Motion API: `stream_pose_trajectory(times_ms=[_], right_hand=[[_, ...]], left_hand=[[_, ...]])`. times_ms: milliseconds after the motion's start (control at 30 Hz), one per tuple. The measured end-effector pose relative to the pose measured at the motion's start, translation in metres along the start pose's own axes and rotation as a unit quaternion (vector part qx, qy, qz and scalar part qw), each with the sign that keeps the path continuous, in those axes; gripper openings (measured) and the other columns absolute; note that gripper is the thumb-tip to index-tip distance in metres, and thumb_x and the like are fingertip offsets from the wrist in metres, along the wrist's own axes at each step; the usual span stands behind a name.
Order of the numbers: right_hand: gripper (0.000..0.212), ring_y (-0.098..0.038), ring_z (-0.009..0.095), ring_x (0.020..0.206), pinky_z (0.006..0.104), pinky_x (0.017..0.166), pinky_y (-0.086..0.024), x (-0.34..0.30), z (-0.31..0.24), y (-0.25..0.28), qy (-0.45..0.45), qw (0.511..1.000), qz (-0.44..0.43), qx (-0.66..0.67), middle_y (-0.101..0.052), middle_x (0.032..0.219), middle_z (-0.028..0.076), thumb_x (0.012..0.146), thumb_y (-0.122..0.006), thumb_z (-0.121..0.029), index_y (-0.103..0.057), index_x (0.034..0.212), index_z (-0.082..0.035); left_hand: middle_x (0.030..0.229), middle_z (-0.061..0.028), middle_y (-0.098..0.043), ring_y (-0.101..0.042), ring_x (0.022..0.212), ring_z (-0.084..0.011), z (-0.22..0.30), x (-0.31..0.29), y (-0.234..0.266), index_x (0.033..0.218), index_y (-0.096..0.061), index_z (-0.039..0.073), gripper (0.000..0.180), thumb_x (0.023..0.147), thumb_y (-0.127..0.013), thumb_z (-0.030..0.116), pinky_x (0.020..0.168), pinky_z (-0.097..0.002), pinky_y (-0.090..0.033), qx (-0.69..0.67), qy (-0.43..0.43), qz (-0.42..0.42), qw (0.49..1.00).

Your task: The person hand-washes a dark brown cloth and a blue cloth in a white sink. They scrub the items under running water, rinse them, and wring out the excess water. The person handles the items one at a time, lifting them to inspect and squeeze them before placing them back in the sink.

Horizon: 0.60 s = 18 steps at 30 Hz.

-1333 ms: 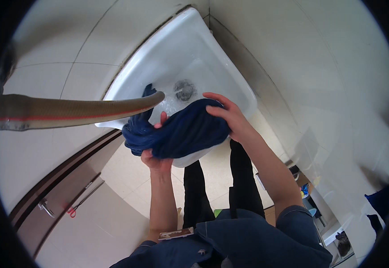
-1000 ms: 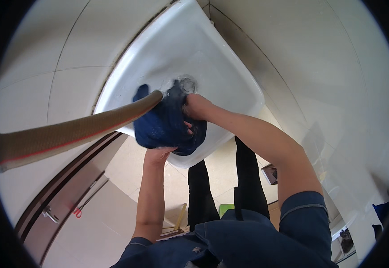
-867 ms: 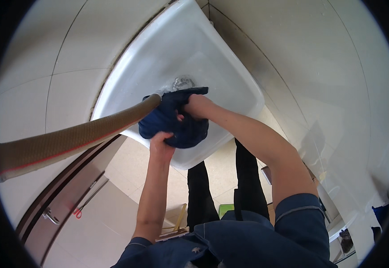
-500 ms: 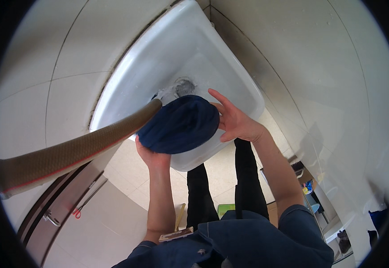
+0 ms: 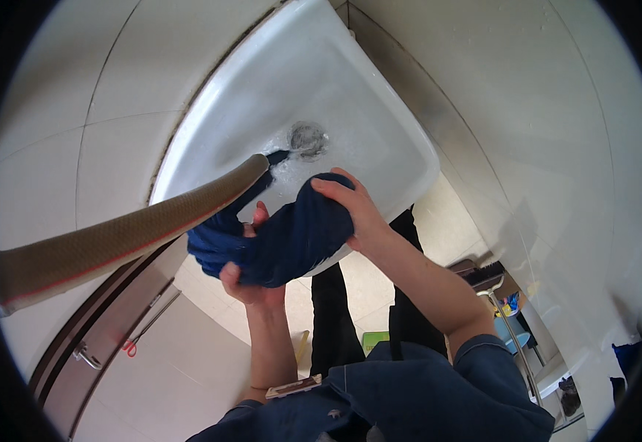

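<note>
A soft navy-blue cloth (image 5: 299,232), bunched and cap-like, is between my hands over the near part of a white corner sink (image 5: 247,88). My left hand (image 5: 251,283) grips its left part from below; the thumb is in front and fingertips show in a gap in the folds. My right hand (image 5: 354,210) grasps the right end, its thumb on top. From the left a thick tan hose (image 5: 129,228) with a red stripe reaches over the cloth's left side. A narrow dark end of cloth extends past the hose tip towards the drain (image 5: 308,140), where water splashes.
Tiled walls (image 5: 129,66) meet behind the sink. At lower left is a dark-framed door with a metal handle (image 5: 86,356), and red-handled scissors (image 5: 130,346) hang nearby. A brush with a long handle (image 5: 483,274) and shelf items stand at right. Something green (image 5: 375,340) lies on the floor.
The cloth has gone from a smooth rounded shape to a bunched, gapped one and shifted left. My right hand has closed on it from spread fingers; my left thumb has come round its front.
</note>
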State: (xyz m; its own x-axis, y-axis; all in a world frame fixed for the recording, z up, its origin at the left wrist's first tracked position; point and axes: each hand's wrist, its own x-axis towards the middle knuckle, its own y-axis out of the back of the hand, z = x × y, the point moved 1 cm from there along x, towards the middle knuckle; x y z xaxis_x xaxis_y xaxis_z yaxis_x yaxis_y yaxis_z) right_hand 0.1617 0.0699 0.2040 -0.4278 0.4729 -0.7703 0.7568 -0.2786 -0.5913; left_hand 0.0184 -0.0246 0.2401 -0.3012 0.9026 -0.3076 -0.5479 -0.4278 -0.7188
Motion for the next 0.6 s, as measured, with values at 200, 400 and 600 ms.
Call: stream_pose_trajectory(times_ms=[200, 400, 600], right_hand=[[0.036, -0.062, 0.02, 0.094, 0.0315, 0.087, -0.05, 0.038, 0.007, 0.002, -0.037, 0.972, -0.086, -0.217, -0.064, 0.099, 0.009, 0.082, -0.068, -0.019, -0.062, 0.114, -0.004], [0.029, -0.063, 0.021, 0.092, 0.0329, 0.088, -0.047, 0.081, 0.015, 0.005, -0.019, 0.842, -0.179, -0.509, -0.067, 0.099, 0.012, 0.08, -0.061, -0.025, -0.07, 0.103, -0.009], [0.025, -0.066, 0.025, 0.082, 0.034, 0.075, -0.05, 0.105, 0.023, 0.005, 0.009, 0.723, -0.146, -0.675, -0.069, 0.083, 0.015, 0.07, -0.068, -0.03, -0.074, 0.075, -0.006]], left_hand=[[0.104, -0.0157, -0.064, -0.054, 0.118, -0.0249, 0.001, -0.001, 0.002, 0.108, -0.057, -0.001, 0.055, 0.06, -0.064, 0.024, 0.121, -0.0421, -0.007, 0.222, -0.004, 0.0, 0.975], [0.104, -0.0134, -0.064, -0.057, 0.11, -0.019, -0.01, 0.007, 0.008, 0.105, -0.061, 0.0, 0.051, 0.055, -0.065, 0.011, 0.115, -0.0355, -0.023, 0.307, 0.033, -0.039, 0.95], [0.107, -0.0149, -0.062, -0.056, 0.108, -0.0255, -0.035, 0.007, 0.037, 0.123, -0.049, -0.003, 0.062, 0.062, -0.056, 0.009, 0.105, -0.0346, -0.037, 0.328, 0.154, 0.021, 0.932]])
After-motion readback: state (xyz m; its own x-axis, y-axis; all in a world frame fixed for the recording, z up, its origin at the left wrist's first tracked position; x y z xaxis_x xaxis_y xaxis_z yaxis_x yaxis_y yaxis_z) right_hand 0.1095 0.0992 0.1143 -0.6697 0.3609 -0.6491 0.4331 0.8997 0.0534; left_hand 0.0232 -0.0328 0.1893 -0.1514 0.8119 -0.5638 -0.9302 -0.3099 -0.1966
